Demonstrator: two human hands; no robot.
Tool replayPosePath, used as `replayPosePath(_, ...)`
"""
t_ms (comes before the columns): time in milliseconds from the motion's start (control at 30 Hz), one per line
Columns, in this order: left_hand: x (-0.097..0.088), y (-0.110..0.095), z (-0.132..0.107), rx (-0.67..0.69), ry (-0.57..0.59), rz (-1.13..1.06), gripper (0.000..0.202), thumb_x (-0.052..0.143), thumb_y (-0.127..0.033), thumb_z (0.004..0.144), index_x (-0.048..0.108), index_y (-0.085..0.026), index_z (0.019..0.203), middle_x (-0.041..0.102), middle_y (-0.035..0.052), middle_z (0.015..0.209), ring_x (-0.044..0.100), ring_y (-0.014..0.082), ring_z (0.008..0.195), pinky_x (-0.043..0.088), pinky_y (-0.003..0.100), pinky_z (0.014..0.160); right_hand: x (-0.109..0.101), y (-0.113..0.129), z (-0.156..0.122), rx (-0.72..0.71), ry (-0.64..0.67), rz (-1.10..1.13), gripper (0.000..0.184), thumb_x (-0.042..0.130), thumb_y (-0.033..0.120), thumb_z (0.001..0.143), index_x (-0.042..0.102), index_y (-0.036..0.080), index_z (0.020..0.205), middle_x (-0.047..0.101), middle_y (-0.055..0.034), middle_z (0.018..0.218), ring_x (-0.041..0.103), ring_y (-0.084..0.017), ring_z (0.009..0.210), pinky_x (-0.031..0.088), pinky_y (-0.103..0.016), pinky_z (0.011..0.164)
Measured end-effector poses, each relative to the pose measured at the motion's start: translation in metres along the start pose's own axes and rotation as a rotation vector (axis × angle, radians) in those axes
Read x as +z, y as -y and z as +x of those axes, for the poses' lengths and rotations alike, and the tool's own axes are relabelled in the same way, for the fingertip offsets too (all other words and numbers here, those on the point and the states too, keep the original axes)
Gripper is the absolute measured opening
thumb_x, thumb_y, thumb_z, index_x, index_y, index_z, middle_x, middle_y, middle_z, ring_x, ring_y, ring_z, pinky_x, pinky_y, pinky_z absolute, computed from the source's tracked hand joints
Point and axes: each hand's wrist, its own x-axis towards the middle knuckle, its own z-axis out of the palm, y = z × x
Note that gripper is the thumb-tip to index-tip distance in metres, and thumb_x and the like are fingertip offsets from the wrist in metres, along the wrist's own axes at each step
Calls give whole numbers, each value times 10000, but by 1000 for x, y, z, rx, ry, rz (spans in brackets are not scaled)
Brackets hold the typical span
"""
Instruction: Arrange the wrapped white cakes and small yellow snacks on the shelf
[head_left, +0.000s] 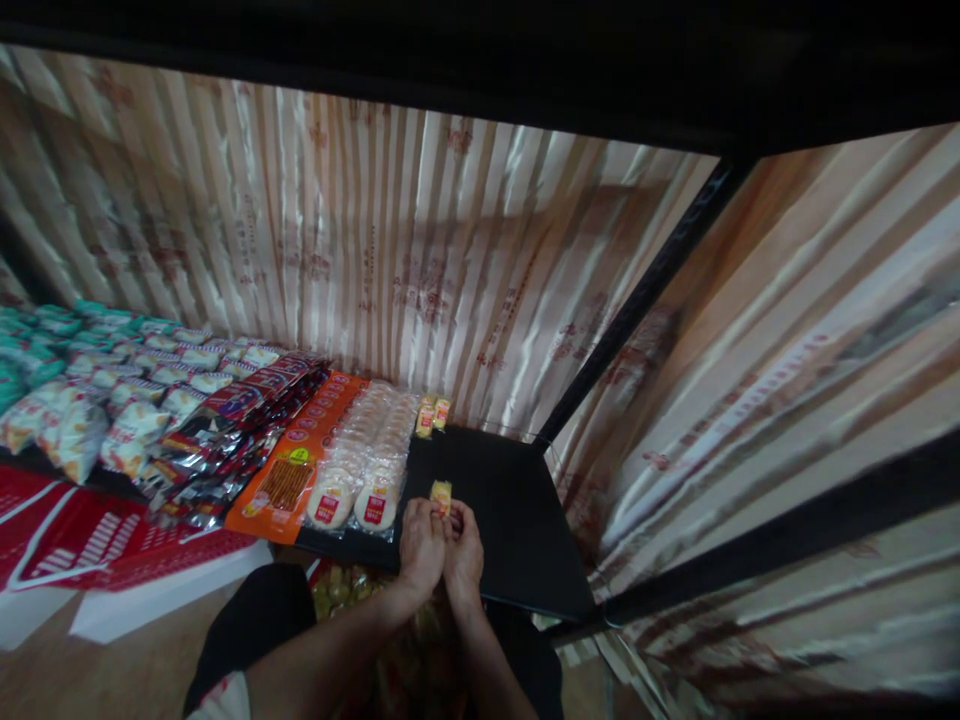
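My left hand and my right hand are side by side over the near part of a black shelf board. Between their closed fingers is a small yellow snack packet, its top sticking out past the fingertips. Two similar yellow packets stand at the back edge of the board. To the left of my hands are rows of round white crackers in clear wrappers, with red labels on the front ones.
Left of the crackers are an orange bag with stick snacks pictured, dark red packets, white bags and teal bags. A black post rises at the back right corner. Below my hands are greenish-yellow packets.
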Motion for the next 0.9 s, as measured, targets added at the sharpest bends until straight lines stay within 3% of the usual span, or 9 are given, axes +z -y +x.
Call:
replayPosePath(500,15,-18,40,-93,18,31,246,342,-148,862,572,-111,938,574,105,1006,541,153,976,400,233,914,12,-6,47,28,-18,41,246,508,337,705,573,222,912,670,-44,853,640,-175,769,507,-278,677)
replayPosePath(700,21,-21,60,-98,7,31,252,342,-155,861,588,-129,912,593,105,1008,536,172,990,399,261,922,20,-11,68,18,-12,40,250,514,336,688,563,221,904,674,-44,854,634,-177,752,495,-281,666)
replayPosePath(900,33,-22,81,-109,-40,-1,241,386,-144,830,598,-123,942,609,106,1016,557,170,986,410,268,916,25,-13,90,18,-12,-102,286,477,354,695,558,216,933,664,-46,866,618,-191,776,455,-287,669)
